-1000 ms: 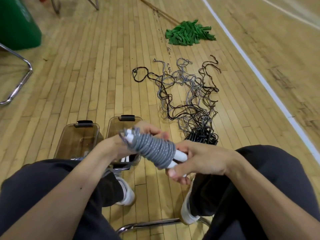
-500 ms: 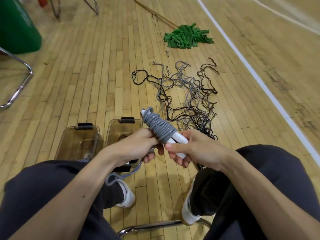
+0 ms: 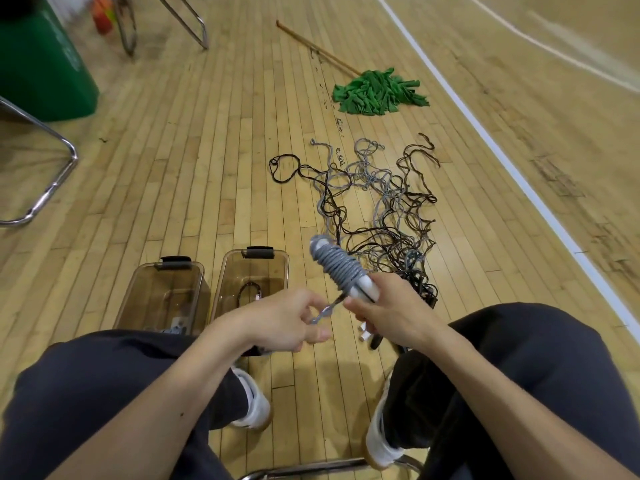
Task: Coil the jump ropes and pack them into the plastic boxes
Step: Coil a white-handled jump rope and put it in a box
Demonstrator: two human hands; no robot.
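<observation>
The person sits on a chair with both hands out in front of the knees. The right hand [image 3: 391,313] is curled round the white handles [image 3: 363,289] and holds them tight. The gray rope [image 3: 337,268] is wound round and round those handles in a fat bundle that points up and away. The left hand [image 3: 284,323] pinches the loose end [image 3: 325,311] of the rope between thumb and fingers, just beside the right hand.

I think the end has yet to be tucked in. If the left hand lets go too soon, the rope could spring loose and the bundle could come undone. If it pulls too hard, the loops could slide off the top of the handles. If the right hand's hold slips, the whole thing could drop on the floor.

Just past the hands two brown see-through boxes stand side by side with no lids on. The left box [image 3: 127,296] has something small and gray at the near end, half hidden by a leg. The right box [image 3: 219,286] has a dark rope loop in it.

Farther off, a messy pile of ropes [image 3: 381,209], gray and dark, lies on the wood floor. Past that lies a green mop [image 3: 377,91].
</observation>
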